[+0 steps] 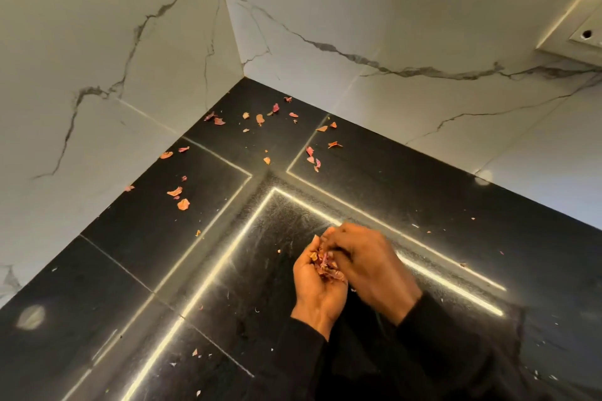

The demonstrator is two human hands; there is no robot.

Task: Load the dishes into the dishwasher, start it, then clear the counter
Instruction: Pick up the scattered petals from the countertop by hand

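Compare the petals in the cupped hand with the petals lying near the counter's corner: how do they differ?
The gathered petals sit heaped in the cupped palm of the left hand; the scattered petals lie singly, spread apart, on the black counter. The gathered petals are partly covered by the right hand; the scattered petals lie untouched, in full view. Both look dried, pink to orange.

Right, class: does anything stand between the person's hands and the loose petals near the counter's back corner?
Nothing visible does. Only bare black counter lies between the hands and the loose petals. The left hand cups a heap of petals, with the right hand curled over it.
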